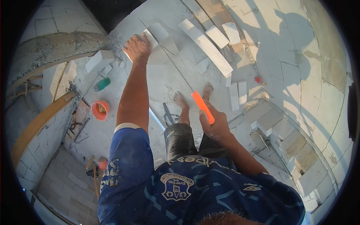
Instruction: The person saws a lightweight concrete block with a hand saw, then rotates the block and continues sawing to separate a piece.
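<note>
The saw (203, 107) is gripped by its orange handle in the right hand (216, 123), fingers closed around it. The left hand (138, 46) is laid over the pale block (152, 38) ahead of the feet (180, 100); whether it is clasped or only pressed cannot be told. The work is judged to be underway: the blade is laid over the block, but the cut's depth is not shown, so what is left uncut cannot be measured. A long piece (206, 47) and a short piece (217, 36) already lie separate to the right. The saw's long axis is slanted, handle toward the body, tip pointed forward and leftward.
</note>
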Demonstrator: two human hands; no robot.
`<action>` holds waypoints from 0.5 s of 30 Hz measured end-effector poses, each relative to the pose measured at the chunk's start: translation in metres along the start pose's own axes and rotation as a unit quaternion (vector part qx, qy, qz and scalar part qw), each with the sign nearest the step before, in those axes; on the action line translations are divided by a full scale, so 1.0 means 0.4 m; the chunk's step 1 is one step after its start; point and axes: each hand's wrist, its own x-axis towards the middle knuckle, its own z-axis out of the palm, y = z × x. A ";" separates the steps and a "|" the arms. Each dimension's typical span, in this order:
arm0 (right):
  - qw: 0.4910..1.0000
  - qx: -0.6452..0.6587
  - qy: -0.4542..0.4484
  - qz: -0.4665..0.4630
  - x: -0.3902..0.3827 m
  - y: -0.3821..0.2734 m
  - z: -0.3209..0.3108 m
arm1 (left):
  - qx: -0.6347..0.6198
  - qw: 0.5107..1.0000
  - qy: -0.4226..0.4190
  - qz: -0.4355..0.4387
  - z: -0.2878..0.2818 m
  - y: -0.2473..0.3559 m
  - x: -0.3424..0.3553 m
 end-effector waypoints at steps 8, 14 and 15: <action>0.999 0.011 -0.001 0.037 0.124 -0.004 0.077 | -0.021 0.999 -0.021 -0.026 -0.002 -0.002 0.027; 0.999 0.028 -0.005 0.031 0.012 -0.002 -0.016 | -0.030 0.999 0.004 -0.008 -0.005 -0.007 0.039; 0.999 0.024 -0.010 0.033 0.040 -0.014 -0.018 | -0.022 0.999 -0.029 -0.016 -0.003 -0.006 0.036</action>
